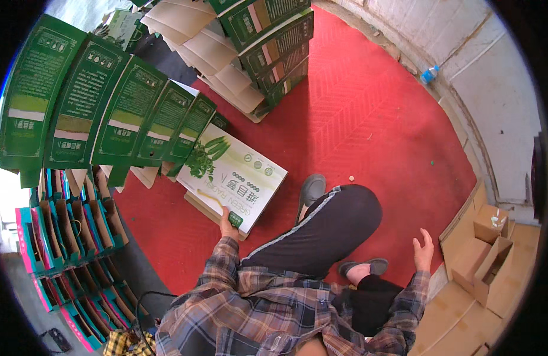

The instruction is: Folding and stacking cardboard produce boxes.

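My left hand [228, 224] grips the near corner of a flat white and green carton [259, 175], thumb on its top face. The carton is printed with a picture of green radishes and leaves. A thin yellow cord-like strip [210, 194] shows near its left edge, and brown cardboard sticks out beneath. My right hand [424, 252] is held out in the air above the red mat at the right, palm up with fingers apart, holding nothing. The carton's far left end lies against a row of green cartons [131, 113].
Open green cartons with brown flaps stand stacked [268, 53] at the back. Pink and teal cartons [72, 231] fill the left side. Brown cardboard boxes [487, 255] stand at the right on flattened cardboard. A blue-labelled bottle [429, 74] lies by the wall, beside the red mat [381, 142].
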A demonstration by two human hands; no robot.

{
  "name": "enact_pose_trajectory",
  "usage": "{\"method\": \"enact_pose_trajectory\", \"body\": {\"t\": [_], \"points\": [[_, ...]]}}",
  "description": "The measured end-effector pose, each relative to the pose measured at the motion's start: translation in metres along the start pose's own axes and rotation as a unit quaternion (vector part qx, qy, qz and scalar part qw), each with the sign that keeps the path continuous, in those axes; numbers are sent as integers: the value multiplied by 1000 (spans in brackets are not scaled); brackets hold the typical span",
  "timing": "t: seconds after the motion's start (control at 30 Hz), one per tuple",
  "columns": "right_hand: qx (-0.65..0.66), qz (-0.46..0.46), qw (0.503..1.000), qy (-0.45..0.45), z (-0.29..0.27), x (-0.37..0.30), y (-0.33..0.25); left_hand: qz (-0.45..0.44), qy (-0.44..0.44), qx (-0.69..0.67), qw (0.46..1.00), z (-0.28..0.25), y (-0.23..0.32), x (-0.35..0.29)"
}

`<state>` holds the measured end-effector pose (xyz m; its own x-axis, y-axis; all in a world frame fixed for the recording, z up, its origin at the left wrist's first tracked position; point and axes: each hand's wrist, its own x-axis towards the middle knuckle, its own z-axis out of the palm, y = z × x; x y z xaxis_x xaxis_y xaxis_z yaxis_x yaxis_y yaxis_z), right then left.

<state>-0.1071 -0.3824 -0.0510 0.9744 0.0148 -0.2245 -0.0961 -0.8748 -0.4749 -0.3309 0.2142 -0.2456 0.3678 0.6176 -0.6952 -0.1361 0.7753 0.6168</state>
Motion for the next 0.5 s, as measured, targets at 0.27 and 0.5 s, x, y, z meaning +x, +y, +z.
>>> {"method": "enact_pose_trajectory", "body": {"t": [0.27,0.5], "points": [[11,4,1000,16,-19,-5,17,-20,-13,-4,1000,0,10,-3],[66,26,994,82,-63,-28,78,-47,-12,8,999,22,14,-14]]}}
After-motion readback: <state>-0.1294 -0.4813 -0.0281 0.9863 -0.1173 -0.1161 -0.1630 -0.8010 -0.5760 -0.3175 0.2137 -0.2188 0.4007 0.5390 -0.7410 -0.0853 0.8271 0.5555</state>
